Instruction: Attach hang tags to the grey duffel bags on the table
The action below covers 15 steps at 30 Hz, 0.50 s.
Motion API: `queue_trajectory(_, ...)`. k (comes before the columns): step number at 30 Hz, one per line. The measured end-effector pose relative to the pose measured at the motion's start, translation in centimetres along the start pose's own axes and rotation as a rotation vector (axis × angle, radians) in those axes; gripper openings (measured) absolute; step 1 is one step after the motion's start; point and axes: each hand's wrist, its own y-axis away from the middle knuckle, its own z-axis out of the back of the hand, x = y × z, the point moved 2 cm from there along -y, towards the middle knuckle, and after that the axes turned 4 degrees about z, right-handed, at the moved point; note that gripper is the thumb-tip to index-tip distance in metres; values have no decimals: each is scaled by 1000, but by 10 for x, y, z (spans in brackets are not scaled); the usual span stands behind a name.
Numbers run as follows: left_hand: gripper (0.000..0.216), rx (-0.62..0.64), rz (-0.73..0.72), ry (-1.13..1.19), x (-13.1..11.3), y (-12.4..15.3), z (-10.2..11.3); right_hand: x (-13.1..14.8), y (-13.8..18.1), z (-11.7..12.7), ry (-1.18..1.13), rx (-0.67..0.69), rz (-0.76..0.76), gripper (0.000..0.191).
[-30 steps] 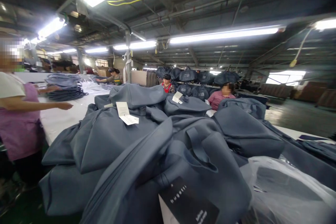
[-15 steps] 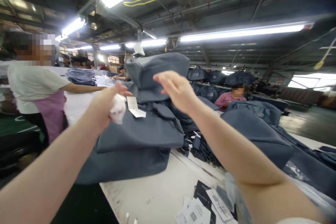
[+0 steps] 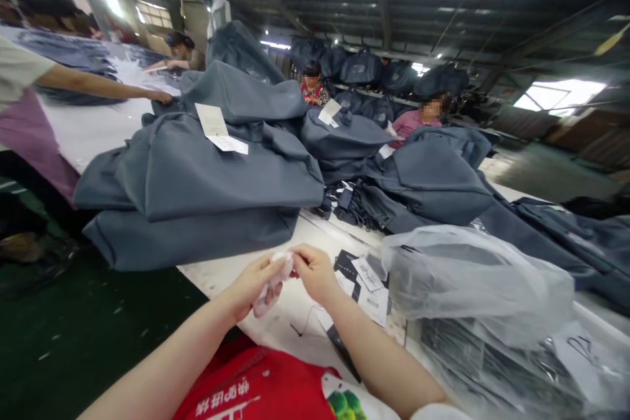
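My left hand (image 3: 253, 285) is closed around a crumpled white cloth (image 3: 264, 304), low in front of my body. Against its upper end, the fingers of my right hand (image 3: 315, 272) are pinched together at the cloth; what exactly lies between the fingertips is partly hidden. Beyond both hands, a stack of dark blue-grey bags (image 3: 226, 180) lies on the white table (image 3: 275, 328). A folded pale tag (image 3: 212, 121) rests on the upper part of the stack. Beside my right forearm are several black and white cards (image 3: 371, 302).
Clear plastic bags (image 3: 477, 275) cover the table's right side. More blue-grey bags (image 3: 428, 177) and a heap of dark straps (image 3: 352, 203) lie beyond. A co-worker's arm (image 3: 98, 84) reaches to the stack from the left. Other people sit farther back.
My hands were apart and raised before the stack, the right one open; now they meet low near my body at the white cloth. The view has tilted down.
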Motion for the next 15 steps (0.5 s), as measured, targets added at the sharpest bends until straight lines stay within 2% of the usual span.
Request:
queue_trajectory(3, 38, 52, 36, -146, 12, 5, 5, -15, -7, 23, -178, -297, -171, 19)
queue_trajectory(5, 39, 41, 43, -139, 17, 6, 11, -18, -10, 31, -285, -382, -214, 23)
queue_trajectory(7, 39, 21, 44, -131, 19, 7, 15, -16, -9, 29, -412, -346, -247, 29)
queue_trajectory(10, 38, -47, 41, -95, 22, 9, 18, -12, 0, 16, -607, -170, -341, 40)
queue_trajectory(12, 38, -76, 54, -25, 28, 17, 16, -10, 8, 12, -681, -100, -387, 40)
queue_trajectory(15, 38, -65, 143, -17, 42, 41, 9, -8, 13, 26, -693, -196, -372, 38)
